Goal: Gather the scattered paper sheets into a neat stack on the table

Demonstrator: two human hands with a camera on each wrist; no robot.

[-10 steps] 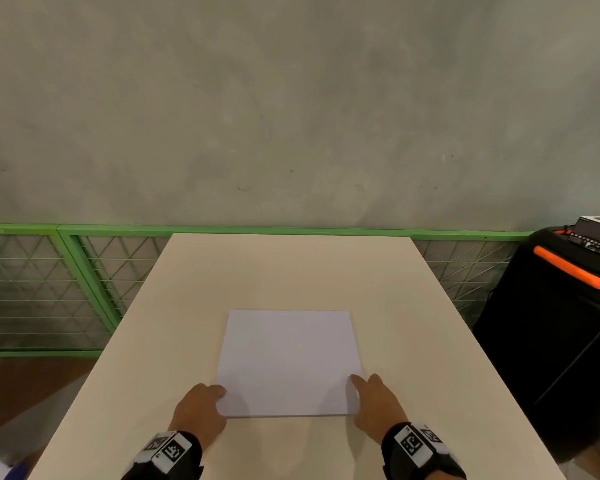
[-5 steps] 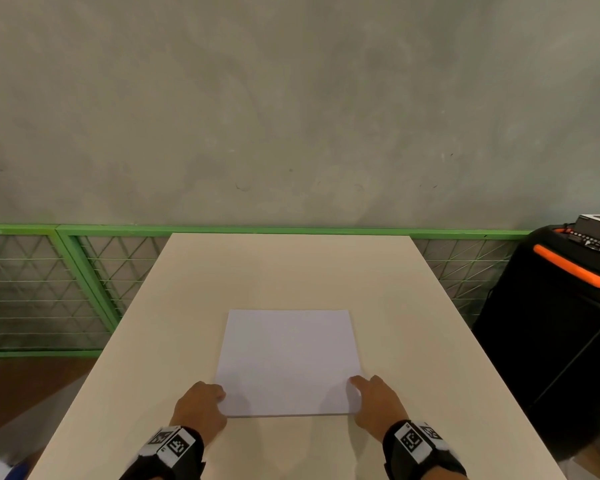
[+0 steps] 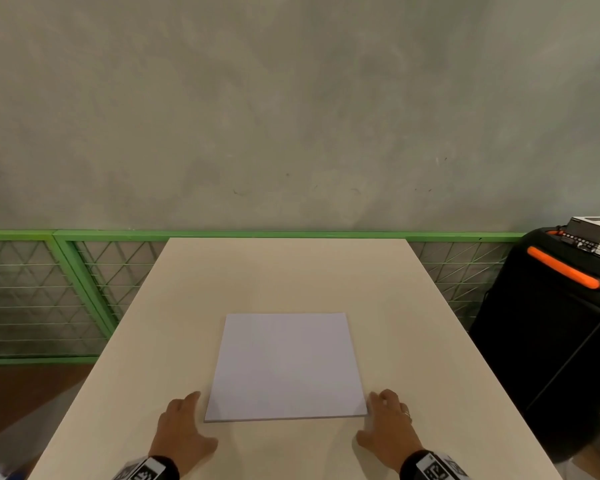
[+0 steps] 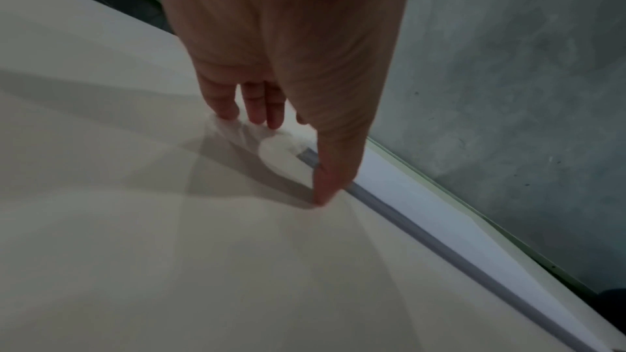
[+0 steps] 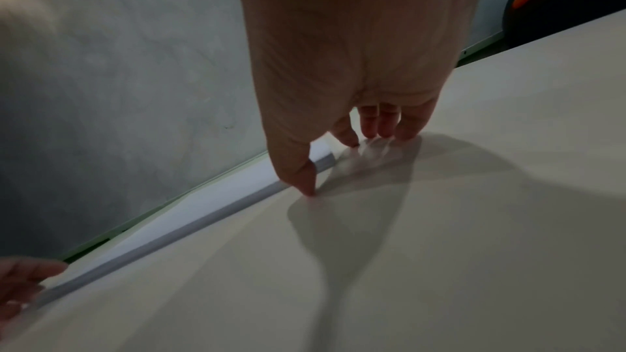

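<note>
A neat stack of white paper sheets lies flat near the front of the beige table. My left hand rests on the table just outside the stack's near left corner. My right hand mirrors it at the near right corner. In the left wrist view the left hand points its relaxed fingers down at the table, thumb tip close to the stack's near edge. The right wrist view shows the right hand posed the same way beside the stack. Neither hand holds anything.
A green mesh fence runs behind the table under a grey concrete wall. A black speaker with an orange handle stands right of the table, a small box on top. Bare tabletop surrounds the stack.
Both hands have slipped off the stack's near corners, outward and slightly back. The stack has not moved.
</note>
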